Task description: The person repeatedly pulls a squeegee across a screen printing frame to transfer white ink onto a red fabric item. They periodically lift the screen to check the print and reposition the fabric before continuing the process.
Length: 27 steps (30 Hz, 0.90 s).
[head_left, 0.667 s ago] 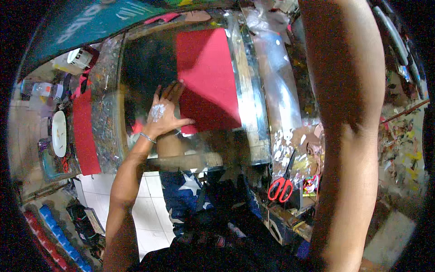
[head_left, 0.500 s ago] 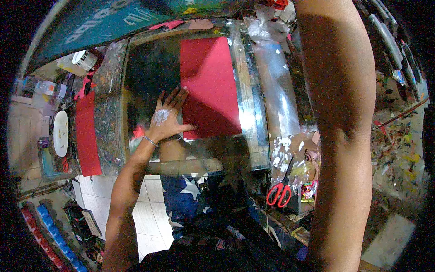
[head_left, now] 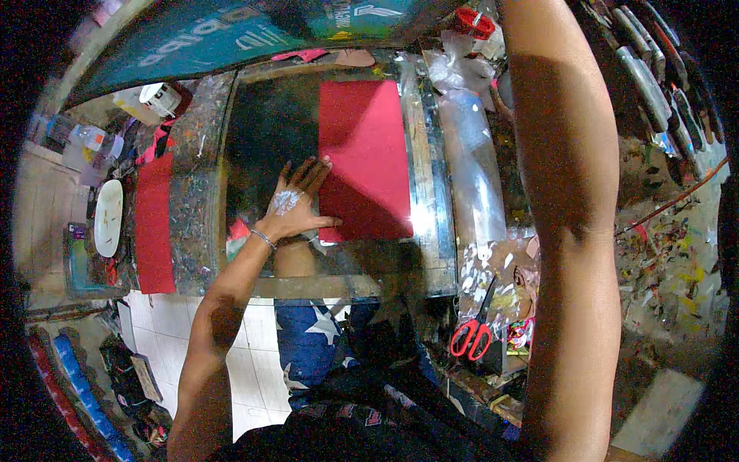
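A plain red sheet [head_left: 366, 154] lies on a dark glass plate [head_left: 262, 123] set in the worktable. My left hand [head_left: 296, 204] rests flat at the sheet's left edge, fingers spread, with fingertips and thumb touching it. White smears mark the back of this hand, and a bracelet circles the wrist. My right arm reaches up past the top rim of the picture, so the right hand is out of sight. Above the far end of the glass hangs a framed teal panel [head_left: 231, 42] with pale lettering, tilted up.
A red strip [head_left: 154, 223], a white oval dish [head_left: 109, 218] and a white tub [head_left: 160, 100] stand at the left. Right of the glass lie a clear plastic roll [head_left: 471, 165] and red-handled scissors [head_left: 472, 339]. Several long-handled tools [head_left: 647, 85] line the far right.
The whole view has shifted slightly, so the table appears a little lower and further right. My left hand stays at the red sheet's edge.
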Each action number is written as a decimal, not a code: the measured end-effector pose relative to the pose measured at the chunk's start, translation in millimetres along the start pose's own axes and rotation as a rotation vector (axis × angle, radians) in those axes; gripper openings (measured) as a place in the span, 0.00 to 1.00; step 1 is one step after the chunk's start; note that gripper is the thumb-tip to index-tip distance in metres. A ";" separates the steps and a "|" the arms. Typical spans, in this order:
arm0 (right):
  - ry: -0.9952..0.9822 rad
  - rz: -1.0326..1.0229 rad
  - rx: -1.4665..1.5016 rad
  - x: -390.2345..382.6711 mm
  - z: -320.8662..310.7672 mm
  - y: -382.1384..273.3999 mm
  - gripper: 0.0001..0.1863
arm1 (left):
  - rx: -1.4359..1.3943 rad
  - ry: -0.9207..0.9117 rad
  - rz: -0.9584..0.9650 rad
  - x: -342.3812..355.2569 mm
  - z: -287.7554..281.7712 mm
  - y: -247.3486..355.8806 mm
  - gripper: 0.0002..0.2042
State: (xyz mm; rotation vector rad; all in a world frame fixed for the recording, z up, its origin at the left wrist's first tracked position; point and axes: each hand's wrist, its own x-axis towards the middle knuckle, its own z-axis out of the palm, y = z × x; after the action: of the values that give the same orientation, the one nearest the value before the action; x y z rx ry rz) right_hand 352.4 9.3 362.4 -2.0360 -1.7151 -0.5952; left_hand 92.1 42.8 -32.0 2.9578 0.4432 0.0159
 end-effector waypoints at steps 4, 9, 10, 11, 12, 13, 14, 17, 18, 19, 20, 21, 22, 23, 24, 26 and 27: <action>-0.080 0.040 0.014 -23.7 -16.9 -10.1 0.43 | -0.256 0.379 0.000 4.4 -63.7 17.3 0.57; -0.032 -0.038 -0.051 -75.3 -1.9 -22.8 0.33 | 0.430 1.123 -0.075 -6.0 -242.6 9.4 0.49; 0.050 -0.111 -0.068 -101.2 14.6 -28.9 0.28 | 0.535 0.977 -0.109 -15.7 -260.0 8.6 0.44; 0.109 -0.168 -0.107 -127.1 28.8 -36.4 0.25 | 0.286 0.716 -0.185 -26.2 -261.5 13.8 0.33; 0.066 -0.082 -0.101 -156.8 42.3 -43.0 0.24 | 0.152 0.549 -0.123 -35.3 -255.6 15.5 0.26; 0.091 -0.138 -0.079 -187.5 53.6 -48.7 0.22 | 0.121 0.428 -0.117 -49.1 -238.3 21.5 0.23; 0.026 -0.186 -0.056 -212.5 65.9 -51.8 0.24 | 0.127 0.446 0.005 -60.1 -211.3 27.7 0.22; -0.239 -0.103 0.070 -255.5 110.6 -56.8 0.19 | 0.034 0.293 -0.016 -84.2 -122.2 36.7 0.27; -0.367 -0.058 0.071 -260.3 124.4 -57.3 0.21 | 0.012 0.273 -0.028 -88.5 -101.6 33.6 0.26; -0.446 -0.045 0.094 -262.3 136.7 -54.5 0.21 | -0.012 0.249 -0.038 -92.1 -83.1 32.6 0.26; -0.529 -0.034 0.118 -260.9 148.4 -51.8 0.21 | -0.045 0.258 -0.034 -95.4 -68.0 31.9 0.26; -0.590 -0.032 0.140 -259.6 157.2 -50.0 0.21 | -0.031 0.280 -0.043 -95.6 -56.2 31.3 0.26; -0.631 -0.011 0.164 -257.0 164.8 -49.0 0.20 | -0.048 0.244 -0.050 -95.7 -49.3 29.4 0.26; -0.638 -0.015 0.166 -255.5 169.1 -46.9 0.17 | -0.059 0.237 -0.055 -95.0 -44.9 28.0 0.27; -0.661 -0.016 0.154 -254.5 171.2 -45.0 0.14 | -0.081 0.241 -0.031 -93.8 -41.3 27.2 0.27; -0.651 -0.025 0.184 -251.7 171.2 -42.8 0.11 | -0.164 0.257 -0.061 -92.0 -36.6 24.0 0.26; -0.678 -0.008 0.170 -252.1 168.9 -42.7 0.09 | -0.183 0.271 -0.049 -92.1 -34.1 22.9 0.26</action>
State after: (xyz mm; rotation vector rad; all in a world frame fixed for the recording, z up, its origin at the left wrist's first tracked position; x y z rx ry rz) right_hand 282.1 -93.4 82.3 -2.2484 -2.0324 0.2814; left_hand 9.6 -0.7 6.3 2.7710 0.5173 0.4314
